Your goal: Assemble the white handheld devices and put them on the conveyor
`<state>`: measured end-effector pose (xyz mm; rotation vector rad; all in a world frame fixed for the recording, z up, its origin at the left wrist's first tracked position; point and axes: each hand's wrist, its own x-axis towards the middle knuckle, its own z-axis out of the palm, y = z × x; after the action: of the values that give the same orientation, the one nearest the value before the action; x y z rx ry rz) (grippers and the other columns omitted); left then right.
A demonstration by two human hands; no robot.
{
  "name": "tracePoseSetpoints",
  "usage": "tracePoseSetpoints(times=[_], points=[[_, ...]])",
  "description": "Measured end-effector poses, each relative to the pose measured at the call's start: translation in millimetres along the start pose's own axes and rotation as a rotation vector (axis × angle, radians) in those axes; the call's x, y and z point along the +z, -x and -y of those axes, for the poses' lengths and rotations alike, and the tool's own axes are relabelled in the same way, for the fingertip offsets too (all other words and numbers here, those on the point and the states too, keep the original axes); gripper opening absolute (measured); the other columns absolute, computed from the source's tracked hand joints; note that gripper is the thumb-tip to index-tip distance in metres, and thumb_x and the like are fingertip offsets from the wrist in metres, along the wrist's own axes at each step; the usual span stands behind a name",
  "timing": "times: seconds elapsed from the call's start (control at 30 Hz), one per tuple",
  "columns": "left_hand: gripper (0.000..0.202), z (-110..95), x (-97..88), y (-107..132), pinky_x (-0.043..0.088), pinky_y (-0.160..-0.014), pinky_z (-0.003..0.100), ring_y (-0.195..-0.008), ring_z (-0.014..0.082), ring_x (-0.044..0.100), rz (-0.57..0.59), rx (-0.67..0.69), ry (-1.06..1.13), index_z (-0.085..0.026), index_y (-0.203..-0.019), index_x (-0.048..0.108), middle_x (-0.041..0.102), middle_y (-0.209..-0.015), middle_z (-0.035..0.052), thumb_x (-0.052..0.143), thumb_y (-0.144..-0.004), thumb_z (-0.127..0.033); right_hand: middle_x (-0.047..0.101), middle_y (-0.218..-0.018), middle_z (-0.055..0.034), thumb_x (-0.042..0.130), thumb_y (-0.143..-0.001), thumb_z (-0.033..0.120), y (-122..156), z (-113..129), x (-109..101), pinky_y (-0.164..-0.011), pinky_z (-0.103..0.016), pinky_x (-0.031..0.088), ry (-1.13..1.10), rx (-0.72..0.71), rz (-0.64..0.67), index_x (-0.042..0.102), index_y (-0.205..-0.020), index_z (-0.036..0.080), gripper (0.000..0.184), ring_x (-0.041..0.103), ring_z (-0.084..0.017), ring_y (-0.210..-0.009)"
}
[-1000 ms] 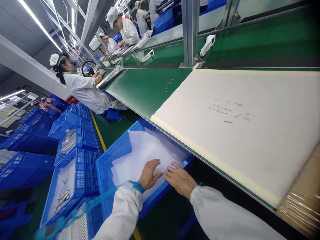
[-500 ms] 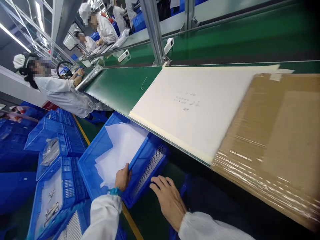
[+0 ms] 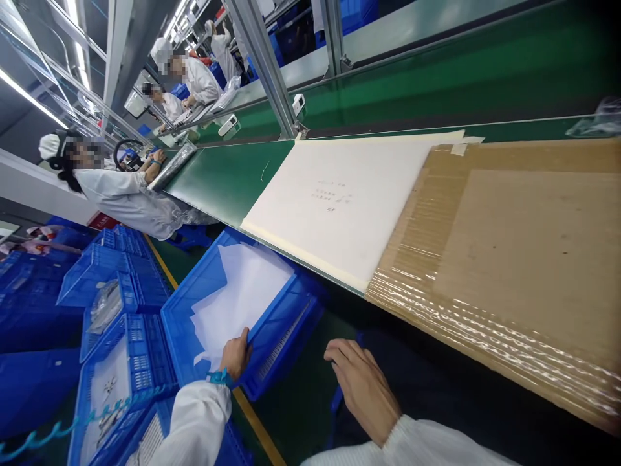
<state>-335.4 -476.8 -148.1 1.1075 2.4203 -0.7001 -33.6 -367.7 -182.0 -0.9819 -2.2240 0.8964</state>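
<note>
My left hand [image 3: 235, 354] grips the near rim of a blue plastic crate [image 3: 286, 323] that stands on the floor beside the conveyor; its fingers curl over the edge. White paper sheets [image 3: 237, 301] lie inside the crate, just past those fingers. My right hand [image 3: 361, 385] hovers to the right of the crate over the dark floor, palm down, fingers loosely bent and holding nothing. Both arms wear white sleeves, and a teal coiled strap [image 3: 219, 377] circles my left wrist.
A green conveyor belt [image 3: 218, 175] carries a white foam sheet [image 3: 334, 200] and a film-wrapped cardboard stack [image 3: 509, 259]. More blue crates [image 3: 116, 304] crowd the floor at left. A person in white [image 3: 126, 194] leans on the belt; others work farther back. A metal post [image 3: 264, 65] rises behind.
My left hand went from lying flat on the paper to gripping the crate's rim. My right hand left the crate and drew back to the right. The view swung right, showing the cardboard stack.
</note>
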Motion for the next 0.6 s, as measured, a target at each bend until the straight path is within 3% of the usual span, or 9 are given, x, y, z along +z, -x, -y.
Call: tracePoseSetpoints(times=[0.2,0.43,0.6], points=[[0.043,-14,11.9,9,0.046,-0.086,0.032,-0.103,0.0271,0.068,0.036,0.023,-0.03,-0.015,-0.137,0.043,0.073,-0.103,0.015,0.044,-0.094,-0.02,0.07,-0.099,-0.0032,0.038,-0.097,0.012,3,-5,-7,-0.087,-0.037,0.049,-0.027,0.033,0.009,0.063,-0.102,0.028,0.03,0.066,-0.018,-0.091],[0.047,-4,-16.4,0,0.044,-0.087,0.034,-0.103,0.0285,0.066,0.039,0.064,-0.042,-0.017,-0.135,0.041,0.07,-0.106,0.0151,0.051,-0.09,-0.019,0.071,-0.095,-0.0039,0.039,-0.099,0.021,6,-13,-5,-0.081,-0.035,0.05,0.043,-0.015,-0.027,0.067,-0.098,0.027,0.028,0.066,-0.018,-0.086],[0.036,-13,-9.8,1,0.043,-0.083,0.035,-0.1,0.0287,0.066,0.048,0.047,-0.015,-0.015,-0.129,0.041,0.07,-0.102,0.0149,0.044,-0.093,-0.018,0.072,-0.096,-0.0048,0.041,-0.099,0.025,6,-19,4,-0.079,-0.036,0.051,0.048,-0.041,-0.014,0.067,-0.099,0.027,0.026,0.067,-0.019,-0.087]])
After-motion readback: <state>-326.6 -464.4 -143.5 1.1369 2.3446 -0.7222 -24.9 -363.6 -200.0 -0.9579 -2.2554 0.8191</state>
